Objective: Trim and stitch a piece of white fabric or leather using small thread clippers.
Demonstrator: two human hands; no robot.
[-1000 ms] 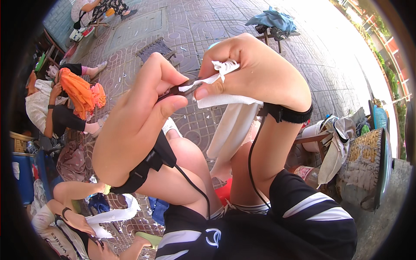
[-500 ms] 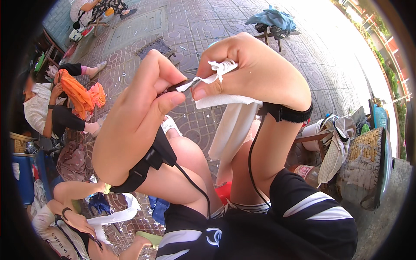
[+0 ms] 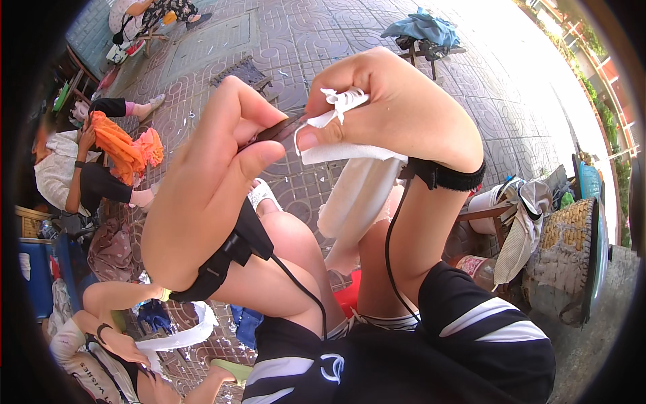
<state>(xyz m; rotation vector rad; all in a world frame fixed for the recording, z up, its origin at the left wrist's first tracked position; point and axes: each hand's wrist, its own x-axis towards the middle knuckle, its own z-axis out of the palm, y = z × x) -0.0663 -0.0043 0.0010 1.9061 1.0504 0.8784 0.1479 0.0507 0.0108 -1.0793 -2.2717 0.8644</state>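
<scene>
While your left hand (image 3: 208, 182) pinches a dark tool (image 3: 279, 129) at upper centre, your right hand (image 3: 387, 108) pinches white cloth (image 3: 356, 192) beside it — one slip could nick that nearby thumb (image 3: 309, 139).

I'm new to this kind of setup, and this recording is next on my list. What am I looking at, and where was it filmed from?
No machine here: these are a person's bare hands, with a black strap at each wrist. The only view comes from a wide fisheye camera worn on that person's head, looking down, so straight edges bend near the rim. The left hand grips a small dark tool; its exact kind is hard to tell. The right hand holds white cloth, which hangs below it. Small white scraps lie on the patterned paving.
</scene>
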